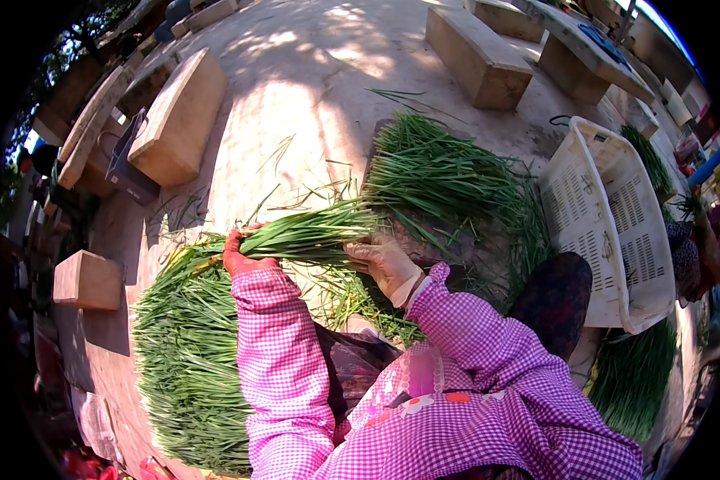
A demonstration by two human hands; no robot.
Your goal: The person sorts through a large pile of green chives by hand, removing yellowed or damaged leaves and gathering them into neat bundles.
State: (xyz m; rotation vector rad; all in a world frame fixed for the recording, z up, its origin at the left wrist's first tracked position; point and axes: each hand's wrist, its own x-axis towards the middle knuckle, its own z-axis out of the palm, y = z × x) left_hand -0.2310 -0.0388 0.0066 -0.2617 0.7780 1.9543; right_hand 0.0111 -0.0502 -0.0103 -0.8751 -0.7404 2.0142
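My left hand (246,255), in a red glove, grips a bunch of garlic chives (306,234) and holds it crosswise in front of me. Its pale stem ends point right. There my right hand (390,267), in a thin pale glove, pinches the lower edge of the bunch with its fingertips. A broad pile of garlic chives (195,360) lies left of my legs, its top just under my left hand. Beyond my right hand, a second heap of chives (438,171) rests on a low, dark support, with leaves trailing off its right side.
A white perforated plastic crate (588,222) stands tilted at right, near more chives (633,378). Loose trimmings (360,300) litter the ground before me. Stone benches (177,120) (477,57) and a stone block (88,280) stand around. A dark bag (129,165) leans against one bench.
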